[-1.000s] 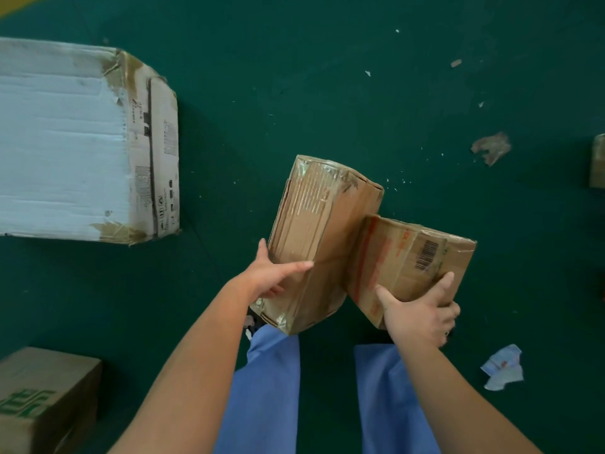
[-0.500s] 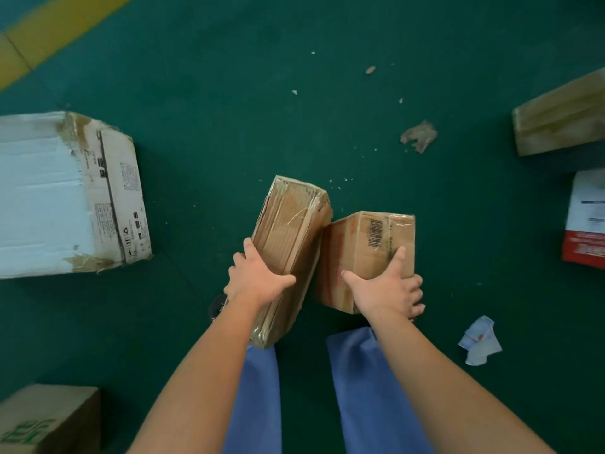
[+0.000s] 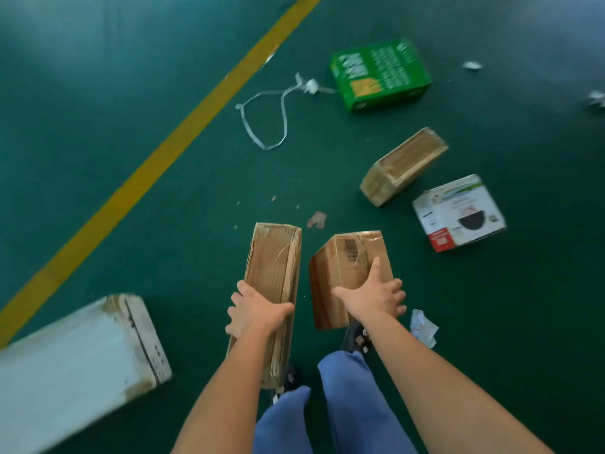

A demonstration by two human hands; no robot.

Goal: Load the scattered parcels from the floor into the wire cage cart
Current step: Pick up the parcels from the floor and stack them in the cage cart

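Your left hand (image 3: pixel 253 314) grips the long taped parcel (image 3: pixel 273 283), your right hand (image 3: pixel 373 298) clasps the barcode parcel (image 3: pixel 347 267) just right of it, both lifted above the green floor (image 3: pixel 163 224), the yellow line (image 3: pixel 157 168) to their left.

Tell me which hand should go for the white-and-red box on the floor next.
Right, hedged. The right hand is on the side of the white-and-red box, but grips a short brown parcel; the left hand grips a long brown parcel. Neither is free.

light: dim, pale glare seen upper left and upper right
blur: motion smear at frame edges, centre sharper
distortion: wide-angle bending noted at borders
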